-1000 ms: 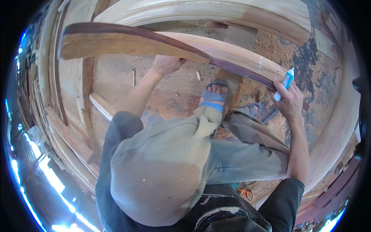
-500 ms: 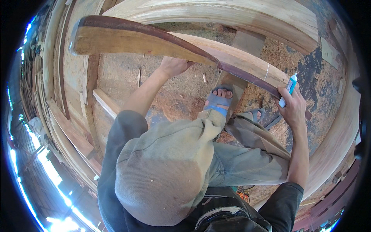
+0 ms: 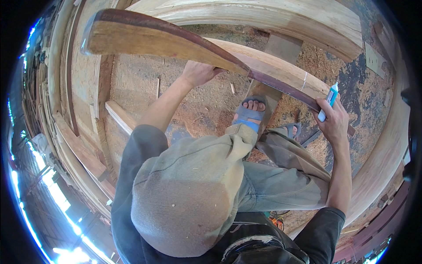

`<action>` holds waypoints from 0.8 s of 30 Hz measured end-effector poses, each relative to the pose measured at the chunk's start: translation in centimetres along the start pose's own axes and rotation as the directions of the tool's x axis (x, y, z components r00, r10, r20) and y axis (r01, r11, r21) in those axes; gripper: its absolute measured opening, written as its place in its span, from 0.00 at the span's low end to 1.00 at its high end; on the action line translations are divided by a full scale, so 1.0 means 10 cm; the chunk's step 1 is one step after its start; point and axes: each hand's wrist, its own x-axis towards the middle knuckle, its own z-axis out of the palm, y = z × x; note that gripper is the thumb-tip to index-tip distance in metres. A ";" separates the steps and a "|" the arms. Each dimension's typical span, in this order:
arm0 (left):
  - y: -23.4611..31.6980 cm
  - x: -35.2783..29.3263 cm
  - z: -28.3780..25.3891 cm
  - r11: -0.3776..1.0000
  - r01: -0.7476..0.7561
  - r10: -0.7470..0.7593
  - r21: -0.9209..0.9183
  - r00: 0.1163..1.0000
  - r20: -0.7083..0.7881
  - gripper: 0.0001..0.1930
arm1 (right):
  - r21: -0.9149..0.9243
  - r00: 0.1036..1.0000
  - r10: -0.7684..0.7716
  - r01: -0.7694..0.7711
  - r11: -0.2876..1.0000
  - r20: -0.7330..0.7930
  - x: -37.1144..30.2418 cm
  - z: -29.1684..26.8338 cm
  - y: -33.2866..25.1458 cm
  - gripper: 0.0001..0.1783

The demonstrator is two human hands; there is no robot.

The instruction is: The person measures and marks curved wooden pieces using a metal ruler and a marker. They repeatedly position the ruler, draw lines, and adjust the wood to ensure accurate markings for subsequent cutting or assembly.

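A long wooden piece (image 3: 145, 39) slants across the upper view. Its left part is a wide yellow-brown board with a dark red edge, and a narrow dark red strip runs on to the right. At the wide part's lower edge, my left hand (image 3: 202, 73) is closed, its fingertips partly hidden behind the wood. My right hand (image 3: 332, 118) grips the strip near its right end and also holds a blue and white marker pen (image 3: 329, 101), tip up. The strip lies along a pale timber beam (image 3: 288, 72), which bears a thin white line across it.
A thick, pale moulded timber (image 3: 259, 15) lies beyond the beam. A flat board (image 3: 281, 46) runs beneath the beam toward my sandalled foot (image 3: 249, 110). Sawdust and dark patches cover the floor. Stacked planks (image 3: 81, 152) line the left, and a curved timber (image 3: 380, 152) bounds the right.
The wide left end of the wooden piece has tilted slightly upward, and my left hand has shifted up a little with it. My right hand and the marker pen stay almost in place.
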 end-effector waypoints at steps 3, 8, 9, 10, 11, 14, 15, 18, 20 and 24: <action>-0.01 -0.01 0.03 0.999 0.042 -0.042 0.029 0.999 0.010 0.21 | -0.012 1.000 0.007 -0.007 1.000 -0.004 -0.01 0.01 0.00 0.25; -0.03 -0.02 0.03 0.999 0.054 -0.054 -0.003 0.998 0.039 0.21 | -0.002 1.000 0.003 -0.003 1.000 -0.015 0.00 0.01 0.01 0.26; -0.04 -0.02 0.03 0.999 0.038 -0.037 -0.015 0.999 0.027 0.21 | -0.002 1.000 -0.004 0.004 1.000 -0.018 0.00 0.01 0.01 0.26; -0.04 -0.02 0.03 0.999 0.051 -0.050 -0.018 0.997 0.057 0.21 | 0.000 1.000 -0.002 0.002 1.000 -0.019 0.00 0.01 0.01 0.26; -0.04 -0.02 0.03 0.999 0.048 -0.046 -0.025 0.997 0.066 0.21 | 0.006 1.000 0.013 -0.013 1.000 -0.008 0.00 0.01 0.01 0.26; -0.06 -0.02 0.03 0.998 0.052 -0.049 -0.024 0.994 0.093 0.21 | 0.007 1.000 -0.006 0.006 1.000 -0.020 0.00 0.00 0.01 0.26; -0.07 -0.02 0.03 0.999 0.028 -0.026 -0.019 0.997 0.073 0.21 | 0.005 1.000 -0.015 0.015 1.000 -0.023 0.00 0.00 0.01 0.26; -0.09 -0.03 0.05 0.996 0.051 -0.045 -0.068 0.995 0.084 0.21 | 0.007 1.000 -0.014 0.014 1.000 -0.023 0.00 0.01 0.02 0.26; -0.09 -0.03 0.04 0.997 0.067 -0.062 -0.044 0.993 0.105 0.21 | 0.024 1.000 0.000 0.000 1.000 -0.019 0.00 0.02 0.03 0.26; -0.06 0.00 0.02 0.997 0.070 -0.065 -0.042 0.991 0.115 0.20 | 0.013 1.000 0.016 -0.016 1.000 0.002 0.01 0.01 0.02 0.26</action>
